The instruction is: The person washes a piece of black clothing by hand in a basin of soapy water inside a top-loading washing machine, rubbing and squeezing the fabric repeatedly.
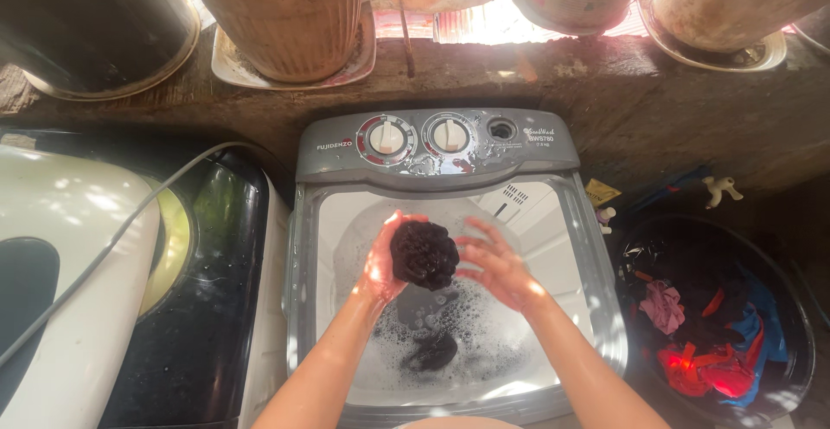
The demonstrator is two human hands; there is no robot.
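Note:
My left hand grips a wadded, wet black cloth above the tub of a small top-loading washing machine. My right hand is beside the wad with its fingers spread, touching or nearly touching its right side. Below the hands the tub holds grey soapy water with foam, and another dark garment lies half sunk in it. The machine's grey control panel with two round dials sits at the far edge.
A black basin at the right holds several dark, pink, red and blue clothes. A second machine with a white lid and a grey hose stands at the left. Pots and buckets line a rough ledge behind.

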